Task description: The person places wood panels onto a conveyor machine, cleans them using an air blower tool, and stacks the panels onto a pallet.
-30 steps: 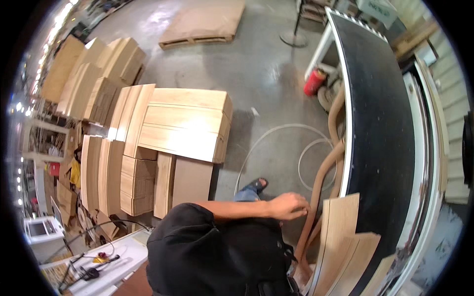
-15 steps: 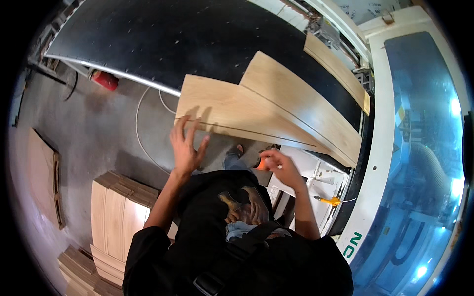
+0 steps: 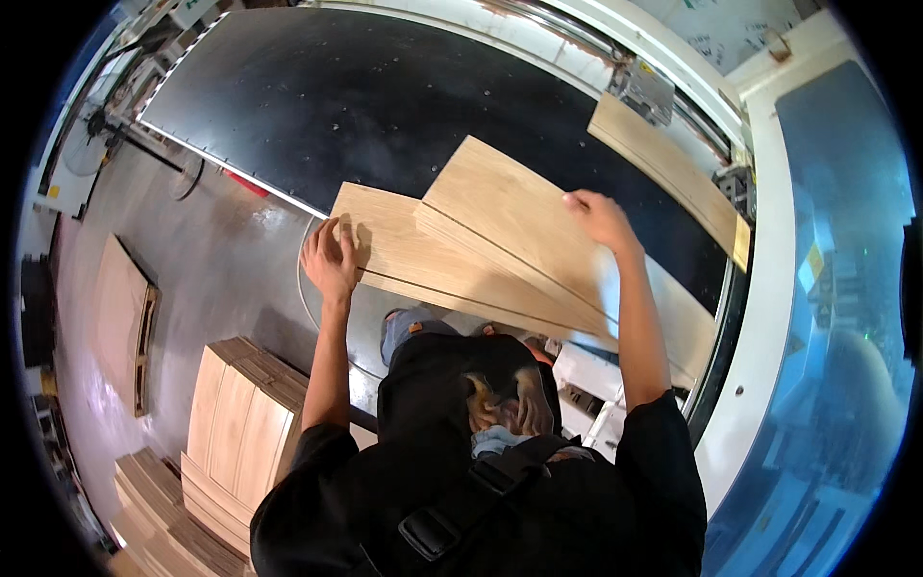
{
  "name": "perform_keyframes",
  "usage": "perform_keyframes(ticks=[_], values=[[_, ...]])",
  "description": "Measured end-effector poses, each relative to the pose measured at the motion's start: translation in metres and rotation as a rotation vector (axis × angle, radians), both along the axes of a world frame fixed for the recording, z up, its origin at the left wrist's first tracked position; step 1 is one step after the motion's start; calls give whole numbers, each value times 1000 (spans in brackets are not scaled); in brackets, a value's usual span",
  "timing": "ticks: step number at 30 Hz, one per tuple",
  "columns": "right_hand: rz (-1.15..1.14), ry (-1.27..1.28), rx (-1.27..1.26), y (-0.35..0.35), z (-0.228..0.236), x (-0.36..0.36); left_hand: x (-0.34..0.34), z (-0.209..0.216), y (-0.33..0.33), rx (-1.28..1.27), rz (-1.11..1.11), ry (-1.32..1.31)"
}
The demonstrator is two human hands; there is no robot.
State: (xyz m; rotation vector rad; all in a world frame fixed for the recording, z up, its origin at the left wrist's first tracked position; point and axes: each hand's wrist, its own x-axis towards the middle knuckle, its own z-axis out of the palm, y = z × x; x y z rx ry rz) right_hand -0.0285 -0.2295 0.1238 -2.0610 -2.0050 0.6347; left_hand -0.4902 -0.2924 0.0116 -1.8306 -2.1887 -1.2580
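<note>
Two light wood-grain boards lie overlapped like a fan across the near side of a black machine table (image 3: 317, 87). My left hand (image 3: 330, 262) is closed on the left end of the lower board (image 3: 385, 236), with its fingertips bent over the top face. The upper board (image 3: 510, 207) slants across it, a dark groove running along its near side. At this board's far edge my right hand (image 3: 606, 221) is curled, slightly blurred, with finger and thumb at the edge. Its other fingers are partly hidden.
Another narrow board (image 3: 668, 178) lies at the table's far right. A white machine frame with a blue see-through cover (image 3: 827, 288) stands to the right. Stacked boards (image 3: 240, 413) stand at lower left, and a flat panel on a pallet (image 3: 123, 317) lies farther left.
My right hand has moved up from the near side to the upper board's far edge. My left hand has closed onto the lower board's left end. The view has shifted.
</note>
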Motion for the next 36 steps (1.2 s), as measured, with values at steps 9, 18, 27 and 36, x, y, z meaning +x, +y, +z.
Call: perform_keyframes(ticks=[9, 18, 27, 36], values=[[-51, -49, -24, 37, -18, -28, 6, -6, 60, 34, -128, 70], [-15, -53, 28, 10, -19, -71, -9, -18, 99, -130, -430, -44], [-867, -122, 649, -168, 3, 101, 3, 25, 96, -265, -555, -150], [-1226, 338, 66, -314, -32, 223, 10, 48, 97, -602, -515, -353]])
